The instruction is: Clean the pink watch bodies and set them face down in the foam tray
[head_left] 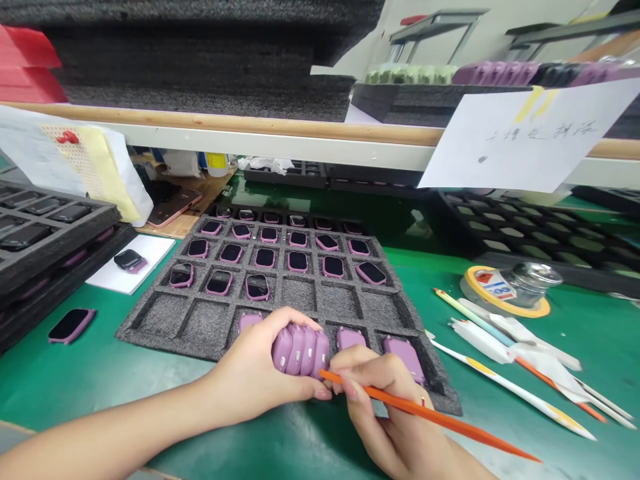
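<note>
My left hand is closed around a row of several purple smartwatch cases, held side by side above the front of a dark foam tray. Between the thumb and fingers of my right hand is a thin orange stick, its tip touching or very near the lower right end of the row. Purple watches with black screens fill the tray's back rows. Nearer me, a purple case and another purple case lie in front pockets, partly covered by my right hand.
A single watch lies on the green table to the left, another on a white pad. Stacked foam trays flank them. On the right are a toothbrush, wrapped sticks and a glass bottle. A shelf crosses above.
</note>
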Demonstrator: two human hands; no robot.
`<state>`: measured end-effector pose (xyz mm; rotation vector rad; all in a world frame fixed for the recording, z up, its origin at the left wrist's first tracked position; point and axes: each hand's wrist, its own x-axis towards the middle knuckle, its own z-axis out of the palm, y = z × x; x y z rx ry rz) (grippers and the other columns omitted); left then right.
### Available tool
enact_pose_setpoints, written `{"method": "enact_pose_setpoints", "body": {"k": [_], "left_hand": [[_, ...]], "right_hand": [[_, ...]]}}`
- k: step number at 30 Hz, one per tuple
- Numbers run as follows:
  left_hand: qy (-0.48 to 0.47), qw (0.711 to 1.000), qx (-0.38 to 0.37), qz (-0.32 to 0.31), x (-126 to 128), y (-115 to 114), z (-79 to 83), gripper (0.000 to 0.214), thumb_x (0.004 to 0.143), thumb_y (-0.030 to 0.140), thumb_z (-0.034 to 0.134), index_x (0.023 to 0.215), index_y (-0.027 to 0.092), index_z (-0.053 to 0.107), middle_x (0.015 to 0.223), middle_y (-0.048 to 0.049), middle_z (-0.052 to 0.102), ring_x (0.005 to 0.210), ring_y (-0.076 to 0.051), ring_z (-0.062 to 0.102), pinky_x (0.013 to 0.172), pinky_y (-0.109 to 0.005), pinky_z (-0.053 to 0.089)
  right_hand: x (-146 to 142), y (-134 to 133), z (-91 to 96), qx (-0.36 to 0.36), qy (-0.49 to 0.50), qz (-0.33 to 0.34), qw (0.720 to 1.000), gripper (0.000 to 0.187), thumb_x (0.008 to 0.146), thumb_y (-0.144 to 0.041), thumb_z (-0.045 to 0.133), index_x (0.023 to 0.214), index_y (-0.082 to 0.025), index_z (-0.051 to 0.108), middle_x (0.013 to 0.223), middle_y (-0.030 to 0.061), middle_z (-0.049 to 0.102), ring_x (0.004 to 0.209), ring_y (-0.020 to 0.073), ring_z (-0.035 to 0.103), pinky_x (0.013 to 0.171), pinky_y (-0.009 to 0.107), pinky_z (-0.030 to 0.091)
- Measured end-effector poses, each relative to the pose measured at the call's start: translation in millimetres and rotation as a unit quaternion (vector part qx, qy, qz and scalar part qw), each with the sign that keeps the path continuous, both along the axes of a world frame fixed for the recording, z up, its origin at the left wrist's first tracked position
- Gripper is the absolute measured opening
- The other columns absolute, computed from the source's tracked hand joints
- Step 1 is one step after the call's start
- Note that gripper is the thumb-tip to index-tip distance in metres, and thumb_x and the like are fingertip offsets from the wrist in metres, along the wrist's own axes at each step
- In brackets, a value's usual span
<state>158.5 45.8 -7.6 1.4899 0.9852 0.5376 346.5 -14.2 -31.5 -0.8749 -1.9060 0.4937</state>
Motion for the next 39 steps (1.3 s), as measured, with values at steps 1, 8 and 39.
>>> {"method": "enact_pose_setpoints", "body": {"k": [1,8,39], "left_hand": [[0.002,1.0,0.002,0.0,0,0,0.0,0.054,0.059,0.024,0.088,0.106,0.023,0.061,0.115,-0.0024,0.069,0.105,-0.024,0.064,0.092,-0.037,0.05],[-0.005,1.0,0.001,0.0,1,0,-2.0,0.054,0.06,0.025,0.088,0.107,0.023,0.06,0.108,-0.0014,0.07,0.099,-0.023,0.065,0.09,-0.036,0.05],[0.018,1.0,0.016,-0.004,1,-1,-2.6,0.054,0.062,0.028,0.087,0.11,0.024,0.061,0.113,-0.0015,0.069,0.105,-0.024,0.062,0.095,-0.038,0.046]], "right_hand": [[-1,1,-1.0,0.003,0.003,-0.006,1.0,0.015,0.098,-0.007,0.043,0.1,-0.022,0.044,0.083,0.0011,0.057,0.076,0.0112,0.063,0.067,0.022,0.055],[-6,1,-1.7,-0.014,0.012,-0.028,0.999,0.017,0.097,-0.006,0.043,0.097,-0.022,0.041,0.082,0.0005,0.058,0.069,0.0099,0.059,0.061,0.02,0.052],[-4,-7,-6.5,0.018,-0.016,-0.047,0.999,0.022,0.093,-0.002,0.045,0.097,-0.024,0.042,0.077,-0.0003,0.058,0.066,0.0129,0.063,0.056,0.023,0.049]]}}
